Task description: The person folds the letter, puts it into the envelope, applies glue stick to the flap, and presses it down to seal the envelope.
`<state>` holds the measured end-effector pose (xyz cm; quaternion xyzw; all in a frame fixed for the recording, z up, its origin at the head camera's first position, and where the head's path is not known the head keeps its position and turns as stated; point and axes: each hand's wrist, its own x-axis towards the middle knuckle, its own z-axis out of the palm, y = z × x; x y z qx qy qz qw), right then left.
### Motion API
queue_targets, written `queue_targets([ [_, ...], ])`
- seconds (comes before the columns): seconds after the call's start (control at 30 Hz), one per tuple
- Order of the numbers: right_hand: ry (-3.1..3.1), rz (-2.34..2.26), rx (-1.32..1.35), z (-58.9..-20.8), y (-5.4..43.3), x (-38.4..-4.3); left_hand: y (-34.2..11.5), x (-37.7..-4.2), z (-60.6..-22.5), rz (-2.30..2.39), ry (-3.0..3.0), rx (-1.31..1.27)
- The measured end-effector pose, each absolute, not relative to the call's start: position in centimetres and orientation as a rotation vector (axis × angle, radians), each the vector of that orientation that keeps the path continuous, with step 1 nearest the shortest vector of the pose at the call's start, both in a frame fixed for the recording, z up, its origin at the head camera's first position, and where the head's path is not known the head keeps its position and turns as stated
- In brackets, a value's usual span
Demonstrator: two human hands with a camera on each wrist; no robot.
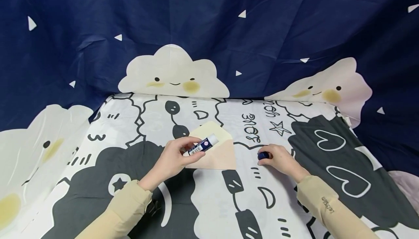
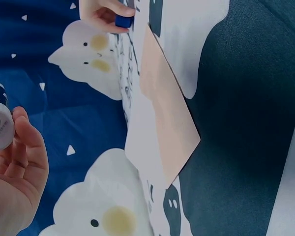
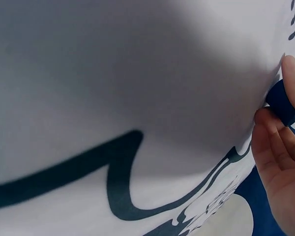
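Glue stick point(image 1: 202, 146), tilted above the left part of an envelope point(image 1: 220, 158), its whitish tip directed up and to the right. The left hand point(image 1: 172, 158) grips the stick between thumb and fingers; together they hide part of the envelope, which lies with its pale flap opened away from the person. To the right, apart from the envelope, the right hand point(image 1: 281, 160) pinches a dark blue cap point(image 1: 263, 155); whether the cap touches the printed cloth point(image 1: 209, 210) beneath cannot be told. Behind hangs a navy curtain point(image 1: 209, 17) bearing smiling clouds point(image 1: 173, 73) and white triangles.
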<state>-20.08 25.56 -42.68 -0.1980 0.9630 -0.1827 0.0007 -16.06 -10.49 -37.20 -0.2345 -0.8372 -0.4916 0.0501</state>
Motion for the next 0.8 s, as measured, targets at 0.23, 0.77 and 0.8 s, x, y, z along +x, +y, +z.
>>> queue_targets([
  [0.23,3.031,-0.538,-0.707,-42.66,25.49,-20.17,-10.46,-16.03,-37.13,-1.500,-2.557,-0.703],
  [0.77,3.039,-0.453,-0.766,-42.42,25.12,-19.93,-10.37,-16.10,-37.13,-1.511,-2.534,-0.705],
  [0.8,3.039,-0.447,-0.769,-42.43,25.11,-19.92,-10.37,-16.11,-37.14,-1.509,-2.532,-0.708],
])
